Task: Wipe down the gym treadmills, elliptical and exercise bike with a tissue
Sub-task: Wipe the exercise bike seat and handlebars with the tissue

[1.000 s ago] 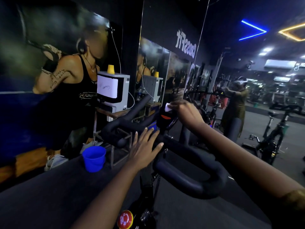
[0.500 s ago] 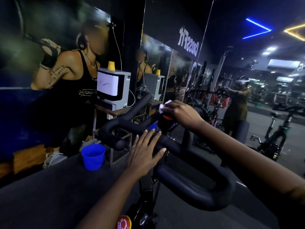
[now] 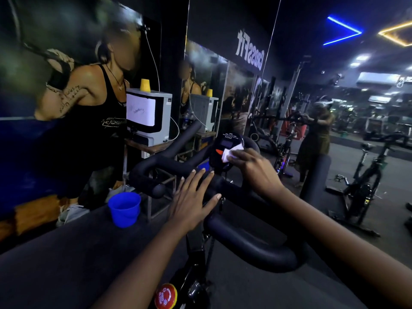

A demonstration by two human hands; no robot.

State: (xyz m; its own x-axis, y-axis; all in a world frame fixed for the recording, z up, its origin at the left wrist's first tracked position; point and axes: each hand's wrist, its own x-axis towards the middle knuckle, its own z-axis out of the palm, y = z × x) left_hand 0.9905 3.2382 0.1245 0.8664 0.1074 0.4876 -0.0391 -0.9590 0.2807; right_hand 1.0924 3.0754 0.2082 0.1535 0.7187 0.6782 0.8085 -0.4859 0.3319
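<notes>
1. Head view, writing: white lettering (image 3: 249, 52) on the wall at 1 o'clock of the frame reads "CrossFit" back to front. At 10 o'clock, a paper sheet (image 3: 140, 111) stuck to the front of a white machine (image 3: 159, 121) carries the handwritten word "Working"; anything written before it is too faint to read. The red knob (image 3: 165, 295) low on the exercise bike (image 3: 245, 248), at 6 o'clock, has white print too small to make out.
2. The tissue (image 3: 230, 152) is a small white wad pressed on the right side of the bike's round black console (image 3: 224, 146), just beside its orange mark.
3. The right hand (image 3: 254, 172) has its fingers curled and pinches the tissue at its fingertips; the tissue sits at 11 o'clock from that hand.
4. The left hand (image 3: 191, 201) lies flat with straight, spread fingers on the middle of the handlebar, holding nothing. The tissue is at 1 o'clock from it, well apart.
5. A blue bucket (image 3: 124, 208) stands at 9 o'clock from the left hand, and a yellow cup (image 3: 145, 85) sits upside down on top of the white machine.
</notes>
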